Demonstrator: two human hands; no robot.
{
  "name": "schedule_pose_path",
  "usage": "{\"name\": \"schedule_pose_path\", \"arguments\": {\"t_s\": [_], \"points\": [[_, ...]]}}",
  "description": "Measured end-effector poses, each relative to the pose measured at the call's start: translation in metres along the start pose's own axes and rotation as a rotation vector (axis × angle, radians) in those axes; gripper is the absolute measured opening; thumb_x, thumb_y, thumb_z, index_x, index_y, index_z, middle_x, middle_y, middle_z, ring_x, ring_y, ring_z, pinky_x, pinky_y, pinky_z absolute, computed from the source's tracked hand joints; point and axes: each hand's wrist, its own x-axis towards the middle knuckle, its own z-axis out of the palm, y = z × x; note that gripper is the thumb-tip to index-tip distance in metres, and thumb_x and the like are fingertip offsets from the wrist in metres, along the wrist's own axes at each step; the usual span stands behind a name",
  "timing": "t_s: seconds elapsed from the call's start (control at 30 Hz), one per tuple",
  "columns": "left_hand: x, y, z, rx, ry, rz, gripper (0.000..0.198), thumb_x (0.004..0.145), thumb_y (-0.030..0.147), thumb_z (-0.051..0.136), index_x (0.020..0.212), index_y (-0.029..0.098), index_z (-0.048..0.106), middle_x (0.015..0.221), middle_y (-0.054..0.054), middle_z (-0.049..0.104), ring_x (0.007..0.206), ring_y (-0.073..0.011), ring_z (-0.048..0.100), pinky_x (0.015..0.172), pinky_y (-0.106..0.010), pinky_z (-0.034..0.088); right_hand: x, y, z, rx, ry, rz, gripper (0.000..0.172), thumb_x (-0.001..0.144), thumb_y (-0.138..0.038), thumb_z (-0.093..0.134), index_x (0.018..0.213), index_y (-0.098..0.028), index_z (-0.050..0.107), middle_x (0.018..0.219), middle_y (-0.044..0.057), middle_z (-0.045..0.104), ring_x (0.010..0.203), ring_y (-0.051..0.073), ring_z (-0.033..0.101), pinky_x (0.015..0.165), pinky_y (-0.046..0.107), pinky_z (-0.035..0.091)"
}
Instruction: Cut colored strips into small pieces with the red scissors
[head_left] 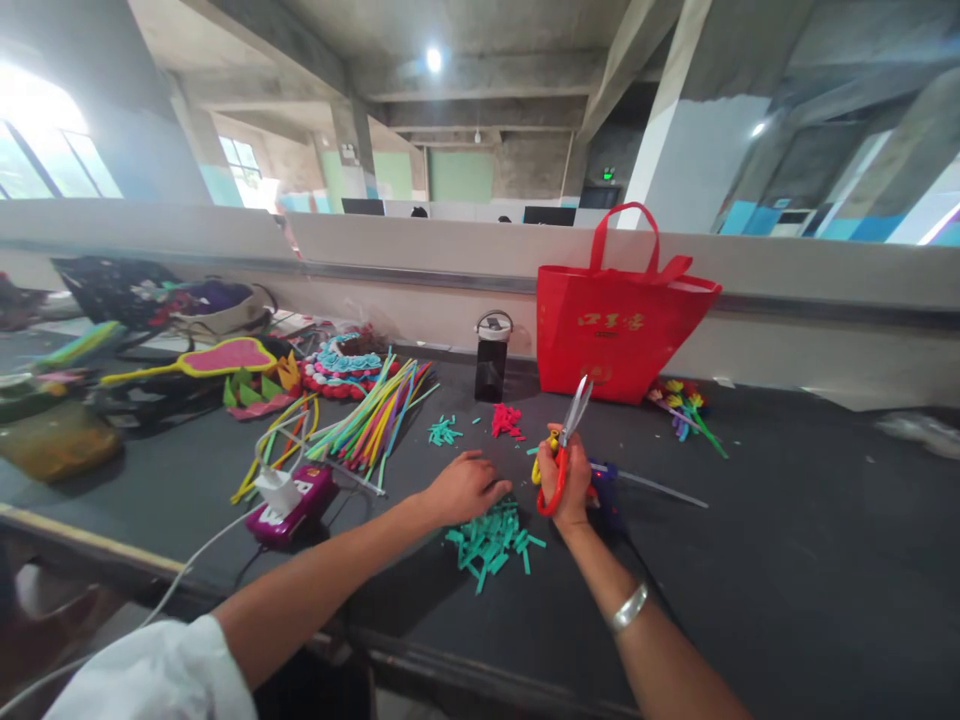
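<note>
Scissors (574,412) up in the right hand (574,478), gripped by the handles, blades angled up and away, just slightly parted at the tips! Yellow shows beside the red handle, too tangled with the fingers to sort out. Over to the left hand (469,487): palm down, fingers bent and close together at the far edge of the green pile (491,540), and whether it pinches anything, I cannot tell. Past the hands, a smaller green heap (444,431) sits to the left, with red bits (507,421) near it. Just right of the scissor hand lies a blue tool (606,478), part-hidden, a grey stick (667,488) reaching out to its right. Farther back, the dark bottle (491,368) stands upright, the red bag (615,325) beside it, flowers (684,402) lying at the bag's right foot. Out left, coloured stems (375,412) fan across the dark table (787,560), and nearer the edge there's the purple power strip (289,522), white plug (277,490) seated in it.
</note>
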Motion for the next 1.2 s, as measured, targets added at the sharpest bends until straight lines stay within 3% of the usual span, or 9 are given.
{"name": "schedule_pose_path", "arguments": {"t_s": [0.13,0.27,0.43,0.5,0.6,0.7,0.93,1.07,1.2], "points": [[0.032,0.003,0.003,-0.089,0.116,-0.023,0.038,0.093,0.040,0.038,0.111,0.016,0.062,0.120,-0.013,0.062,0.113,-0.0232,0.056,0.100,-0.039,0.037,0.001,-0.001,-0.001,-0.015,-0.003,0.006,0.028,0.080,-0.031,0.050,0.103,-0.018,0.058,0.082,0.002,0.062,0.071,0.017,0.059,0.074,0.032,0.047],[0.054,0.003,0.008,-0.228,0.065,0.018,0.031,0.090,0.039,0.045,0.100,0.017,0.065,0.113,-0.011,0.065,0.102,-0.0209,0.061,0.091,-0.032,0.044,0.004,0.001,-0.002,-0.012,0.019,0.016,0.029,0.080,-0.031,0.050,0.103,-0.017,0.058,0.086,0.003,0.062,0.073,0.017,0.060,0.076,0.032,0.048],[0.031,0.002,-0.011,-0.279,-0.011,0.019,0.024,0.085,0.031,0.052,0.071,0.018,0.067,0.075,-0.006,0.067,0.070,-0.0161,0.061,0.070,-0.026,0.044,0.002,-0.003,-0.002,-0.046,0.004,-0.015,0.027,0.080,-0.029,0.048,0.102,-0.017,0.059,0.082,0.003,0.063,0.070,0.016,0.060,0.071,0.029,0.048],[0.021,0.000,-0.022,-0.307,0.064,-0.097,0.022,0.082,0.028,0.053,0.069,0.019,0.068,0.068,-0.004,0.066,0.066,-0.0147,0.059,0.066,-0.024,0.042,0.000,-0.006,0.000,-0.064,-0.009,-0.017,0.027,0.081,-0.029,0.048,0.103,-0.017,0.059,0.080,0.002,0.063,0.069,0.016,0.060,0.071,0.029,0.049],[0.018,-0.001,-0.030,-0.450,0.242,-0.243,0.020,0.081,0.028,0.054,0.084,0.018,0.071,0.080,-0.004,0.069,0.074,-0.0156,0.060,0.066,-0.024,0.043,-0.003,-0.011,0.002,-0.077,-0.061,-0.057,0.028,0.083,-0.029,0.047,0.106,-0.017,0.058,0.080,0.002,0.064,0.067,0.015,0.061,0.069,0.028,0.050],[0.026,0.007,-0.028,-0.638,0.330,-0.293,0.023,0.080,0.031,0.057,0.088,0.016,0.071,0.084,-0.005,0.070,0.076,-0.0164,0.061,0.068,-0.025,0.044,-0.005,-0.013,0.004,-0.150,-0.111,-0.159,0.028,0.084,-0.028,0.047,0.108,-0.017,0.058,0.086,0.004,0.067,0.071,0.016,0.064,0.071,0.028,0.050],[0.027,0.019,-0.011,-0.954,0.276,-0.380,0.014,0.071,0.026,0.063,0.075,0.014,0.068,0.069,-0.002,0.066,0.064,-0.0132,0.056,0.062,-0.024,0.042,-0.010,-0.011,0.005,-0.207,-0.190,-0.269,0.028,0.087,-0.027,0.046,0.112,-0.018,0.057,0.094,0.007,0.069,0.079,0.017,0.066,0.074,0.029,0.052],[0.020,0.016,-0.005,-1.115,0.228,-0.434,0.011,0.065,0.023,0.067,0.068,0.013,0.066,0.061,0.001,0.061,0.056,-0.0103,0.050,0.057,-0.022,0.038,-0.015,-0.017,0.006,-0.195,-0.210,-0.258,0.027,0.087,-0.026,0.048,0.111,-0.019,0.057,0.091,0.004,0.069,0.075,0.015,0.065,0.074,0.027,0.052],[0.017,0.016,-0.012,-1.337,0.354,-0.521,0.010,0.065,0.024,0.069,0.069,0.015,0.066,0.062,0.002,0.060,0.058,-0.0094,0.050,0.061,-0.022,0.039,-0.018,-0.028,0.004,-0.190,-0.169,-0.171,0.028,0.086,-0.028,0.049,0.111,-0.019,0.057,0.082,0.002,0.068,0.070,0.015,0.065,0.069,0.026,0.051]]}}
